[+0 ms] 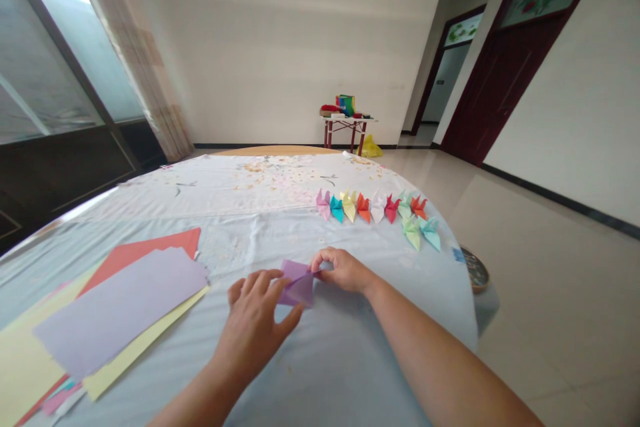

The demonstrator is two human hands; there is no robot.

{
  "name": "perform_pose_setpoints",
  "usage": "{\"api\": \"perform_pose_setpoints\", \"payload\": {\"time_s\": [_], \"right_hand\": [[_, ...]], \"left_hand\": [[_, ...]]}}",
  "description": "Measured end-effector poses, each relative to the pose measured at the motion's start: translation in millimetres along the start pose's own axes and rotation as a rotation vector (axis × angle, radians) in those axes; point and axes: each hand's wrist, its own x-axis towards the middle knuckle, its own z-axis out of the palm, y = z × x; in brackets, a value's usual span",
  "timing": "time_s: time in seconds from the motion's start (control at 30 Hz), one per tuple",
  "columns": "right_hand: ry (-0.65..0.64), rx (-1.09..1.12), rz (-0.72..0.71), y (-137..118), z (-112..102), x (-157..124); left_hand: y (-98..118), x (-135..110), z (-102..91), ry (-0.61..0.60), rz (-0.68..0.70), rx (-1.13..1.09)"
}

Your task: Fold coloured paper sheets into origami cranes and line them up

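A small folded piece of purple paper [299, 283] lies on the pale tablecloth [260, 227] in front of me. My left hand [255, 323] rests with its fingers on the paper's left side, thumb against its lower edge. My right hand [340, 270] pinches the paper's upper right corner with curled fingers. Both hands hold the same piece against the table.
A stack of large coloured sheets [115, 307], lilac on top of yellow and red, lies at the left. Several finished paper cranes [373, 208] stand in a row at the far right. A small table [347, 123] with bright items stands by the back wall. Tiled floor on the right.
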Motion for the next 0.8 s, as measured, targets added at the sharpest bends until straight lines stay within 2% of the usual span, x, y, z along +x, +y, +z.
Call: {"api": "perform_pose_setpoints", "payload": {"time_s": [0.07,0.2,0.3,0.4,0.53,0.63,0.8], "right_hand": [[-0.006,-0.02,-0.014,0.1,-1.4,-1.2],[0.003,-0.022,-0.064,-2.2,-1.9,-1.3],[0.051,-0.073,-0.107,-2.2,-0.3,-0.5],[0.063,-0.168,-0.087,1.4,0.2,-0.2],[-0.004,-0.299,-0.05,3.6,-8.1,-3.8],[-0.048,-0.344,-0.065,-6.0,-19.4,-9.8],[-0.241,-0.353,-0.072,-27.0,-29.3,-18.2]], "left_hand": [[9.1,-1.7,-0.6,0.021,0.079,0.031],[24.4,3.0,-8.4,0.053,0.101,0.012],[31.5,9.5,-16.7,0.013,0.1,-0.037],[35.1,12.0,-16.8,-0.049,0.068,-0.045],[33.2,6.7,-4.9,-0.104,0.024,0.019],[29.0,0.9,1.7,-0.176,0.032,0.024],[24.0,-2.3,3.7,-0.251,0.028,0.015]]}}
